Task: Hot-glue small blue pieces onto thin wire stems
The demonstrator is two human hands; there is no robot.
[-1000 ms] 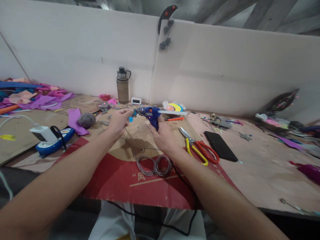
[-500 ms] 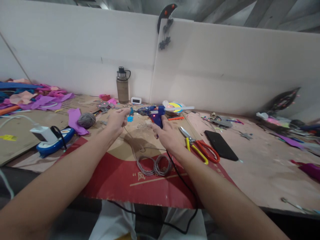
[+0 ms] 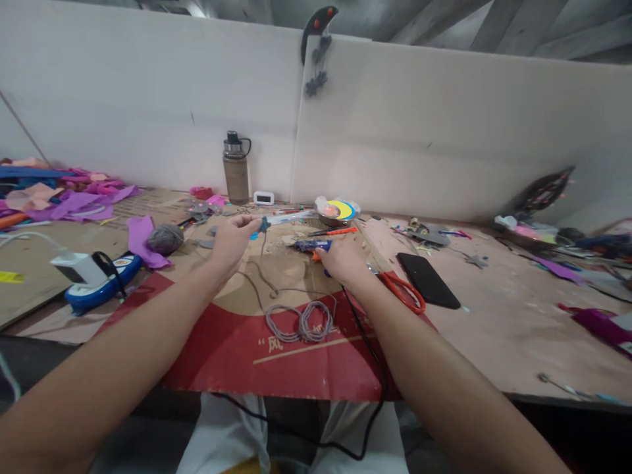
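Note:
My left hand point(image 3: 234, 240) is closed in a pinch on a small blue-grey felt piece point(image 3: 264, 225). Grey cord hangs from that piece toward the cardboard point(image 3: 291, 280). My right hand point(image 3: 346, 262) is wrapped around a blue glue gun point(image 3: 313, 245), whose nozzle points left, low over the cardboard. Most of the gun's handle is hidden by my fingers. Its black cable point(image 3: 368, 339) runs down past the table edge. Below my hands, a looped bundle of grey cord point(image 3: 299, 324) lies on the red part of the cardboard.
Red-handled scissors point(image 3: 407, 294) lie beside a black phone point(image 3: 428, 280), partly behind my right forearm. A metal bowl point(image 3: 340, 218), a bottle point(image 3: 236, 172) and a small clock point(image 3: 263, 197) stand at the back. Left are grey yarn point(image 3: 166, 239) and a blue power strip point(image 3: 103, 283).
My right hand has moved the glue gun down and right, away from the felt piece, and its nozzle now sits low over the cardboard. My left hand still pinches the piece.

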